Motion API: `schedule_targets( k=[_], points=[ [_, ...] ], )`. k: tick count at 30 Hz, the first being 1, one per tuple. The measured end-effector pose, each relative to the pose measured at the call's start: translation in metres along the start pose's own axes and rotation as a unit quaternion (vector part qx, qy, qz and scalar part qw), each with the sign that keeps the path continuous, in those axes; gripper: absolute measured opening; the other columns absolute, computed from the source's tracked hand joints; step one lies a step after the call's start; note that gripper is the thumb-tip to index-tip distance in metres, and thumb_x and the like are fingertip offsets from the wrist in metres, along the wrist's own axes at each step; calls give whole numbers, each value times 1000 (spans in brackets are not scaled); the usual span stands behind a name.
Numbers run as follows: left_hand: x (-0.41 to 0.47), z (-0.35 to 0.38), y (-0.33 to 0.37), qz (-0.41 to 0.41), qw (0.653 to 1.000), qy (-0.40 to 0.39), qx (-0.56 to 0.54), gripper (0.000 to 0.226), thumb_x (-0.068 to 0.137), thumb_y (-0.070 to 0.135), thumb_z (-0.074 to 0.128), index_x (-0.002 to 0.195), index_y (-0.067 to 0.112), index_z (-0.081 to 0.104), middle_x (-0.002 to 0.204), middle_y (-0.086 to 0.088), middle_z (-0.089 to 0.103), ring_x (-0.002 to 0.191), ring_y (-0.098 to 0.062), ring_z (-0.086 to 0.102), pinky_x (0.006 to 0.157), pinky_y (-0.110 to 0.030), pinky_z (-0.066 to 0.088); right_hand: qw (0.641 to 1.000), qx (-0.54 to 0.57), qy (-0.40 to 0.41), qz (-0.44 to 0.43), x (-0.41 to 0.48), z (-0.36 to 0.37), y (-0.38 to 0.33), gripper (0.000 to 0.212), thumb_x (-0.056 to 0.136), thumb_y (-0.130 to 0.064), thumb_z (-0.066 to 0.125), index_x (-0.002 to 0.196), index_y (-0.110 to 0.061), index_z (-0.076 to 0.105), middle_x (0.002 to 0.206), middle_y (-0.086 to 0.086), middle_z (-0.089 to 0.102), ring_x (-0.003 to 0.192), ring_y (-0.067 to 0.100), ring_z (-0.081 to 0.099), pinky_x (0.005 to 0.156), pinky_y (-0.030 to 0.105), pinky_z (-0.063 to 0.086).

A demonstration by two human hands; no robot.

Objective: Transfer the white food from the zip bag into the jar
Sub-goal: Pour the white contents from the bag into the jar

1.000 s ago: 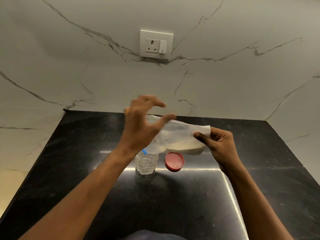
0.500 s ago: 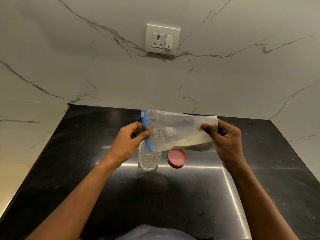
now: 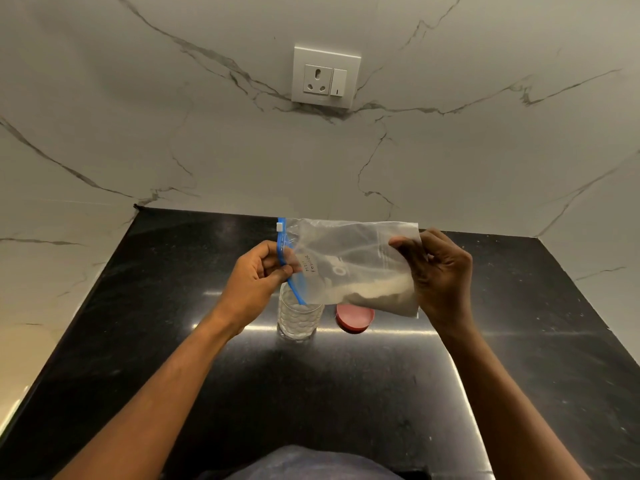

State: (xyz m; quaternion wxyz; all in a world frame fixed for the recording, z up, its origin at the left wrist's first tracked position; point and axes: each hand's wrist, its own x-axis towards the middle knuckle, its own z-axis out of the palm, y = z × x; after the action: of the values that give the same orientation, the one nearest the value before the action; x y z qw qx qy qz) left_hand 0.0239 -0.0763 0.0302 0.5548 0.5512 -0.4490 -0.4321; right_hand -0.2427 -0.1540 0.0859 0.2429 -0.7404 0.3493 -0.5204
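A clear zip bag (image 3: 349, 261) with a blue zip strip (image 3: 282, 251) is held sideways above the counter, zip end to the left. White powder (image 3: 377, 291) lies in its lower right part. My left hand (image 3: 258, 277) pinches the bag at the zip strip. My right hand (image 3: 438, 271) grips the bag's closed right end. Directly under the zip end stands an open clear jar (image 3: 299, 318) with a dimpled wall; the strip's lower tip hangs at its mouth. The jar's red lid (image 3: 355, 317) lies flat just right of it, partly behind the bag.
The black stone counter (image 3: 346, 393) ends at marble walls behind and at both sides. A white wall socket with a switch (image 3: 325, 77) is set in the back wall above the bag.
My left hand came down from above the bag and took hold of its zip end. The bag has turned so the blue strip stands upright over the jar.
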Motion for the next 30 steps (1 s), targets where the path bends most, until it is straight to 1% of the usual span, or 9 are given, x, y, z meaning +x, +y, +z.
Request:
schedule_targets(
  k=[5, 6, 8, 10, 14, 20, 24, 27, 30],
  points=[
    [1, 1, 0, 1, 1000, -6, 1, 37, 96, 0, 65, 122, 26, 64, 124, 1, 75, 117, -13, 72, 97, -29, 61, 999, -27, 13, -43, -2, 5, -4, 14, 93, -24, 69, 100, -14, 76, 73, 5, 63, 64, 7, 52, 63, 13, 40],
    [1, 2, 0, 1, 1000, -6, 0, 39, 96, -1, 65, 122, 28, 63, 125, 1, 74, 118, -13, 72, 97, -29, 61, 998, -31, 12, -50, -2, 6, -6, 13, 94, -25, 69, 100, -15, 76, 74, 1, 65, 64, 6, 53, 62, 14, 40],
    [1, 2, -1, 0, 1000, -2, -2, 43, 96, -2, 66, 123, 32, 63, 125, 2, 74, 118, -13, 72, 96, -29, 61, 997, -38, 12, -65, 0, 7, -9, 8, 93, -20, 70, 98, -16, 75, 78, -23, 62, 65, -3, 54, 63, 9, 38],
    [0, 2, -1, -1, 1000, 2, -3, 45, 96, -3, 65, 122, 34, 63, 124, 3, 74, 118, -14, 72, 95, -29, 61, 996, -49, 10, -77, 3, 9, -11, 9, 92, -16, 70, 98, -13, 75, 77, -33, 57, 66, -9, 54, 64, 5, 37],
    [0, 1, 0, -5, 1000, 0, -14, 47, 96, -4, 65, 122, 35, 63, 120, 8, 75, 117, -11, 72, 90, -25, 62, 996, -47, 14, -81, 8, 8, -11, 5, 92, -17, 70, 96, -16, 74, 72, -32, 55, 63, -8, 50, 63, 7, 36],
    [0, 1, -1, -4, 1000, -10, -19, 55, 95, -9, 63, 128, 34, 60, 130, 4, 72, 121, -12, 70, 97, -28, 60, 997, -37, 8, -66, 9, 7, -12, 5, 94, -23, 69, 93, -19, 72, 70, -28, 53, 60, -4, 46, 59, 13, 36],
    [0, 0, -5, -13, 1000, -14, -25, 57, 93, -10, 65, 140, 23, 58, 130, 1, 73, 120, -14, 72, 96, -30, 61, 998, -37, 0, -57, 13, 8, -15, 13, 96, -30, 67, 92, -19, 73, 66, -11, 54, 59, -1, 44, 57, 16, 37],
    [0, -2, -6, -19, 1000, -4, -24, 60, 91, -11, 67, 142, 20, 57, 126, 0, 75, 117, -16, 73, 94, -30, 62, 997, -45, -13, -61, 14, 9, -15, 24, 96, -35, 66, 92, -14, 76, 66, 2, 60, 57, 13, 49, 54, 21, 40],
    [-1, -3, -6, -24, 999, -1, -30, 63, 90, -11, 69, 143, 21, 56, 123, 1, 77, 113, -15, 75, 90, -29, 63, 997, -45, -20, -57, 15, 8, -15, 18, 96, -32, 66, 91, -16, 75, 67, -9, 58, 58, 3, 49, 56, 17, 39]
  ],
)
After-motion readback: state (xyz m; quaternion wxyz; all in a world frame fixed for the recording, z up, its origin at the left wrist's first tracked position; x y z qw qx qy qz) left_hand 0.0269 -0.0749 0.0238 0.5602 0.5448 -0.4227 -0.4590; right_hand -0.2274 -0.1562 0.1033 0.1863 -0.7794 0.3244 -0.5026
